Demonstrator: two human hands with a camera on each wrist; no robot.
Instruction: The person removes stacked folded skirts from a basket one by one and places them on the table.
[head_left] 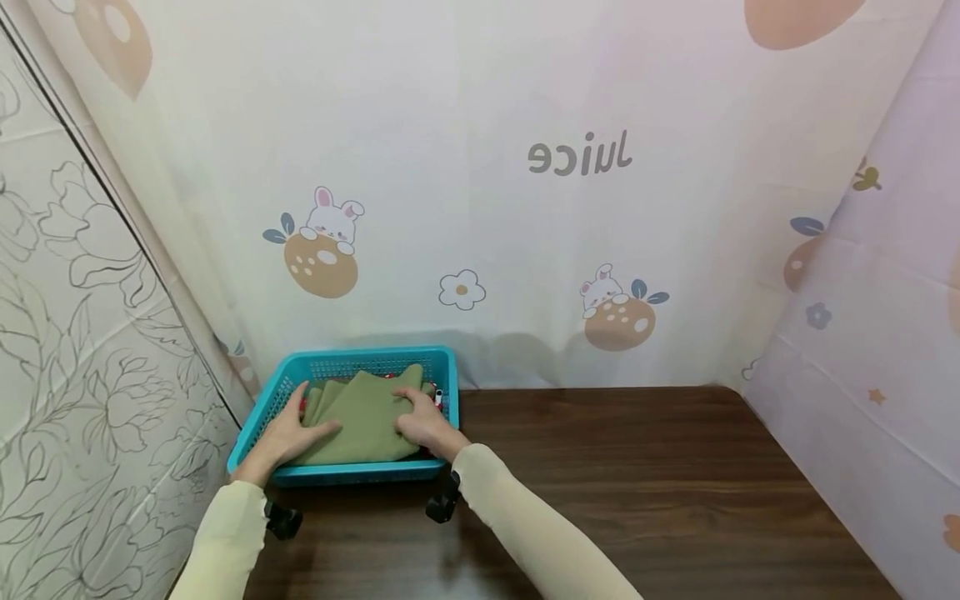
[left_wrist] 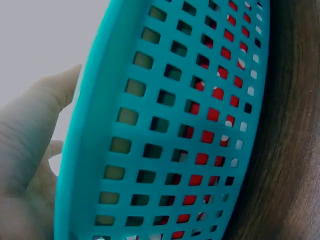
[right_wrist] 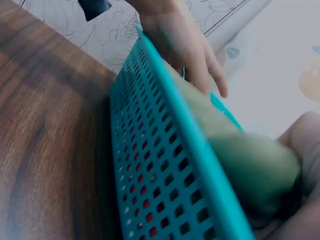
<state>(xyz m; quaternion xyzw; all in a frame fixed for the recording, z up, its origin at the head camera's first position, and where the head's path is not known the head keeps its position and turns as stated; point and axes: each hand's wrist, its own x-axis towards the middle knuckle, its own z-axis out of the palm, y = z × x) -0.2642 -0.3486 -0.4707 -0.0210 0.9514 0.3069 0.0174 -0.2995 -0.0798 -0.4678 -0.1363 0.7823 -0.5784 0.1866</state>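
Note:
A folded olive-green cloth [head_left: 367,417] lies in a turquoise plastic basket [head_left: 337,475] with a perforated wall. Over the basket's left side, my left hand [head_left: 285,433] rests at the cloth's left edge, its fingers fairly straight and the thumb spread across the fabric. My right hand [head_left: 429,423] grips the cloth's right side, where the right wrist view shows the fabric bulging between fingers and thumb. Beneath the cloth, red and white items [left_wrist: 207,137] show through the holes of the basket wall. The left fingertips are partly hidden behind the rim in the left wrist view.
The basket stands on a dark wooden table [head_left: 637,467], at its back left. Behind it hangs a pale printed curtain [head_left: 480,208]. A floral-patterned panel [head_left: 90,375] rises close on the left, and another curtain [head_left: 885,333] borders the right.

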